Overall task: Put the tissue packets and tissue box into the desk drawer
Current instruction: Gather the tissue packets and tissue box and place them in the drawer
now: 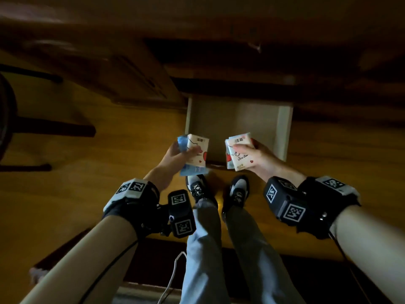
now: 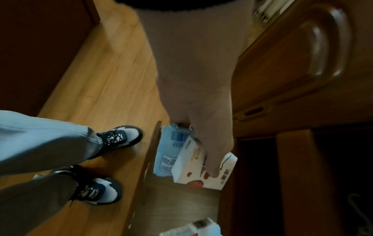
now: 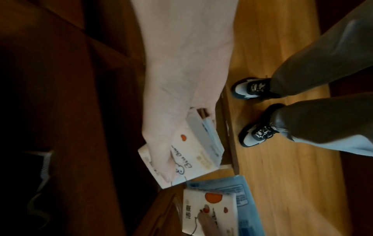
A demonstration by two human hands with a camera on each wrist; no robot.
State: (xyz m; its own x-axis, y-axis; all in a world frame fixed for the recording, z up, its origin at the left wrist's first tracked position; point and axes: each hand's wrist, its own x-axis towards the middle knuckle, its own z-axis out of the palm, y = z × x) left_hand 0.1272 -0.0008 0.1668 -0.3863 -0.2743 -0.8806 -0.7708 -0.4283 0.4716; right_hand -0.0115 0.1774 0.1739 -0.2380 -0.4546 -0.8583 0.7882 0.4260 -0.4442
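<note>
The left hand (image 1: 175, 154) grips two tissue packets (image 1: 194, 154), and the right hand (image 1: 258, 156) grips another stack (image 1: 240, 153). Both hover over the open drawer (image 1: 282, 132), apparently ready to drop them in.

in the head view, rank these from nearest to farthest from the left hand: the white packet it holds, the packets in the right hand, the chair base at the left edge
1. White tissue packet: gripped in the left hand, with a blue packet behind it.
2. Packets in the right hand: just across, over the open drawer's front edge.
3. Chair base: far off on the floor, at the left edge.
</note>
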